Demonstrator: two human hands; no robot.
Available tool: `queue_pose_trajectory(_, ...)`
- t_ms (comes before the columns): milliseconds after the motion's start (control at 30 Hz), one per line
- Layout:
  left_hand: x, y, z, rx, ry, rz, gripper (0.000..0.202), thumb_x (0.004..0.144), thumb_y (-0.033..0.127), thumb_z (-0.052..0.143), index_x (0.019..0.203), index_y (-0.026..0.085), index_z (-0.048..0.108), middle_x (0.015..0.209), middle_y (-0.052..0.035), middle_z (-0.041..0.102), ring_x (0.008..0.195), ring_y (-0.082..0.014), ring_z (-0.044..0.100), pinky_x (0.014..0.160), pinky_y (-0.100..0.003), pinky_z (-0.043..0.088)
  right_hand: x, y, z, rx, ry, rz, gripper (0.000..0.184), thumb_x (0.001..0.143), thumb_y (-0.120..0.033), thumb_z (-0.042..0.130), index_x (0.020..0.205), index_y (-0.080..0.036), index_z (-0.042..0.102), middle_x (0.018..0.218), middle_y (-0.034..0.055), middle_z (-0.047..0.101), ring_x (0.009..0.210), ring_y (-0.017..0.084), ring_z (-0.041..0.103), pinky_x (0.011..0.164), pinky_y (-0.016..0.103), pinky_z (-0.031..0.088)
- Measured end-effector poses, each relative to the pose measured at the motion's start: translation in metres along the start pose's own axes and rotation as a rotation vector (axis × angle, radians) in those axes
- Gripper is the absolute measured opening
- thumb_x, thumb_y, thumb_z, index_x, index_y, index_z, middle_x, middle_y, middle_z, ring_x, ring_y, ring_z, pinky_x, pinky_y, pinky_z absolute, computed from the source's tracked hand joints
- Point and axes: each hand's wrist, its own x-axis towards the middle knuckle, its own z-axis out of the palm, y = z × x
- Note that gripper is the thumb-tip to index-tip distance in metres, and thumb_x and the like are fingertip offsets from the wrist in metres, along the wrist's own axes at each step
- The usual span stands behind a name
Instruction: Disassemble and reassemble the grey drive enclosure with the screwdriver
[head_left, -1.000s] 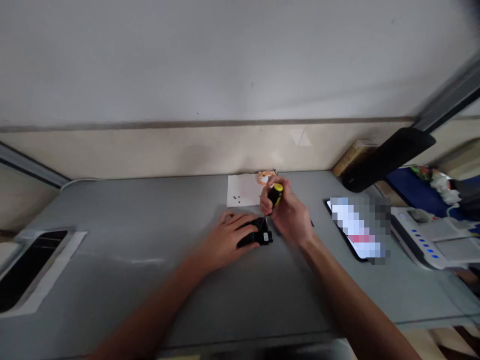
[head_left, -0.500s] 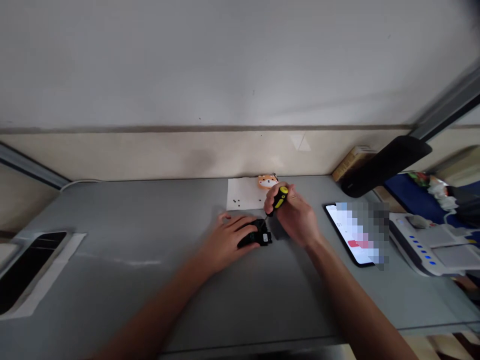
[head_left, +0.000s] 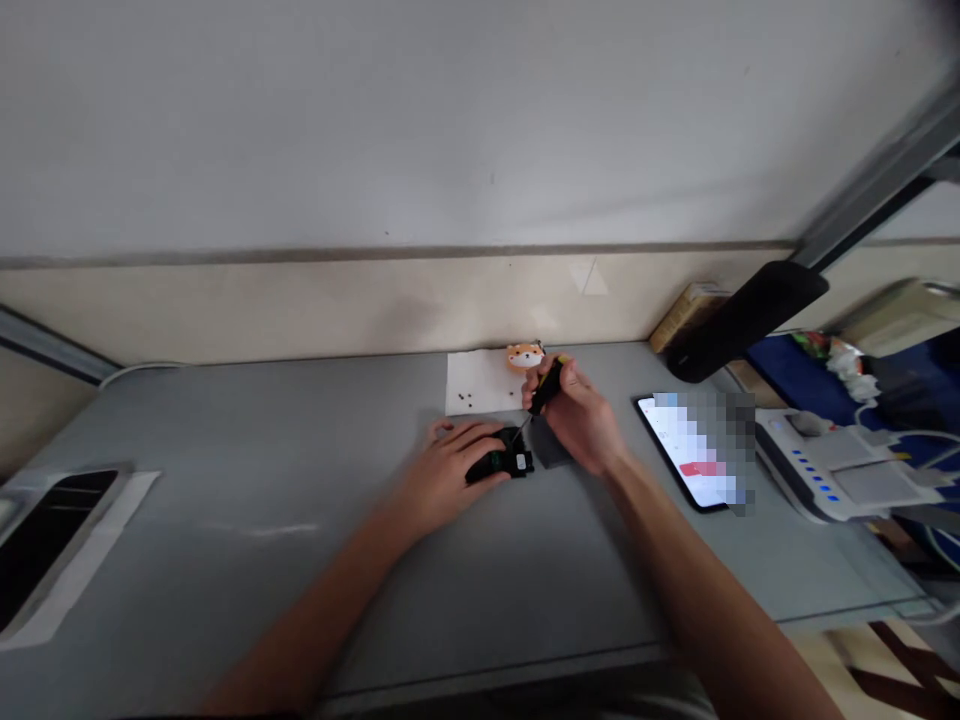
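Observation:
My left hand [head_left: 456,468] rests over a small black plastic device [head_left: 501,464] and grips it against the grey tabletop [head_left: 300,470]. My right hand [head_left: 574,412] holds a screwdriver with a black and yellow handle [head_left: 546,385]. Its thin shaft slants down to the top of the device, and the exact contact point is hidden. Behind my hands lies a white sheet of paper [head_left: 480,380] with several tiny dark screws [head_left: 466,399] on it. An orange and white animal figurine [head_left: 524,356] sits at its far edge. A dark flat piece [head_left: 551,447] lies under my right hand.
A smartphone [head_left: 686,450] with a pixelated lit screen lies to the right, beyond it a white device with blue lights [head_left: 821,470]. A black lamp head [head_left: 746,320] overhangs the back right corner, above a small box [head_left: 686,316]. A black recessed opening [head_left: 52,540] sits at the left.
The screwdriver handle now leans further over, and its tip is lower on the device. My right hand sits slightly lower. The whole scene has shifted slightly left in view.

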Motion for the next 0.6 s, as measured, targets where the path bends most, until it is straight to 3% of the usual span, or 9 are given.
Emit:
queue_pose_trajectory(200, 0.0007, 0.0022, -0.0004, 0.007, 0.011, -0.002, 0.022, 0.101, 0.039, 0.062, 0.118, 0.027, 0.069, 0.133, -0.0049, 0.071, 0.126, -0.0252, 0.063, 0.113, -0.049, 0.041, -0.0043, -0.0039, 0.0059, 0.029, -0.009, 0.025, 0.029, 0.094, -0.052, 0.058, 0.101, -0.024, 0.063, 0.072, -0.0008, 0.046, 0.063, 0.015, 0.044, 0.067, 0.033, 0.044)
queue_pose_trajectory(400, 0.0001, -0.0002, 0.0056, 0.012, 0.039, -0.025, 0.021, 0.100, 0.039, 0.062, 0.115, 0.027, 0.071, 0.132, -0.0044, 0.071, 0.124, -0.0269, 0.065, 0.113, -0.051, 0.039, -0.0053, 0.0044, 0.0097, 0.028, 0.007, -0.030, 0.037, 0.089, -0.059, 0.067, 0.088, -0.027, 0.047, 0.066, -0.0056, 0.042, 0.054, 0.012, 0.032, 0.062, 0.030, 0.040)
queue_pose_trajectory(600, -0.0011, -0.0009, 0.0063, -0.006, 0.058, -0.010, 0.026, 0.102, 0.042, 0.059, 0.121, 0.030, 0.070, 0.133, -0.0044, 0.070, 0.125, -0.0252, 0.063, 0.112, -0.048, 0.040, -0.0037, 0.0026, 0.0061, -0.067, -0.028, -0.052, 0.042, 0.083, -0.063, 0.072, 0.081, -0.024, 0.056, 0.083, 0.0009, 0.054, 0.070, 0.015, 0.049, 0.069, 0.032, 0.044)
